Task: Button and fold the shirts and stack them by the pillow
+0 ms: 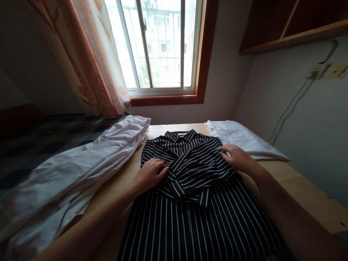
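A black shirt with white stripes [190, 221] lies spread on a light wooden table [296, 181], its collar toward the window. Both sleeves are folded inward and cross over the chest, cuffs near the middle. My left hand [152, 174] rests on the left sleeve, fingers bent and thumb close to the index finger, closed on the cloth. At the shirt's right side, by the folded shoulder edge, my right hand [237, 156] has thumb and fingertips pinched on the fabric. The cloth between the fingertips is largely hidden.
White crumpled cloth [81, 170] lies along the left, partly over the table edge. A flat white folded garment [241, 137] sits at the back right. Beyond are a window [163, 47], a curtain [92, 61], a wall shelf [293, 36] and a socket with a cord [318, 71].
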`<state>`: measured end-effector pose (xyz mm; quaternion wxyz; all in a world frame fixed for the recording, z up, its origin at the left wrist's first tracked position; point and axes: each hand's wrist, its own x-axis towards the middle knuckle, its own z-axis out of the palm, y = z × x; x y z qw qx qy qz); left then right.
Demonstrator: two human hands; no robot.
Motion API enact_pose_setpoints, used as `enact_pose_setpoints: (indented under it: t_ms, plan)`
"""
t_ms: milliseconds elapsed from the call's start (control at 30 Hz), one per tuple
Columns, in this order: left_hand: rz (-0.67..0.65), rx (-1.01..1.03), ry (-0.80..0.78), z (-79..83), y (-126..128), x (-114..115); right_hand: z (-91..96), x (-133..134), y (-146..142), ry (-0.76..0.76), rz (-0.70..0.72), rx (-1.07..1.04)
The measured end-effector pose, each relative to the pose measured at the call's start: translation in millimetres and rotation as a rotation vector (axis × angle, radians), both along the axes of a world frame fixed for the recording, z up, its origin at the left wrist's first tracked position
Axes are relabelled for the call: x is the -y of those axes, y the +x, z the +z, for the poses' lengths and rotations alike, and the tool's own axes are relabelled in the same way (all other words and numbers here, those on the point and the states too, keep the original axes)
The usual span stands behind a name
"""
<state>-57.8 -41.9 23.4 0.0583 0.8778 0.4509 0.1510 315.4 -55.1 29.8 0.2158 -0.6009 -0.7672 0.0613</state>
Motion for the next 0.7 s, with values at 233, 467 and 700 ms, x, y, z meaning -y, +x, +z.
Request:
enact_pose_setpoints:
  t_ms: [233, 467, 700]
  plan:
    - [-0.003, -0.030, -0.001, 1.2, 0.0, 0.8, -54.9, -31.3, -28.7, 0.056, -0.056, 0.009]
    - [-0.020, -0.020, -0.038, 10.0, 1.9, 7.9, -68.3, -41.1, -19.3, -0.015, -0.086, 0.078]
    - [-0.026, 0.026, -0.073, 16.9, 0.3, 15.6, -68.8, -42.2, -14.7, -0.014, -0.057, 0.105]
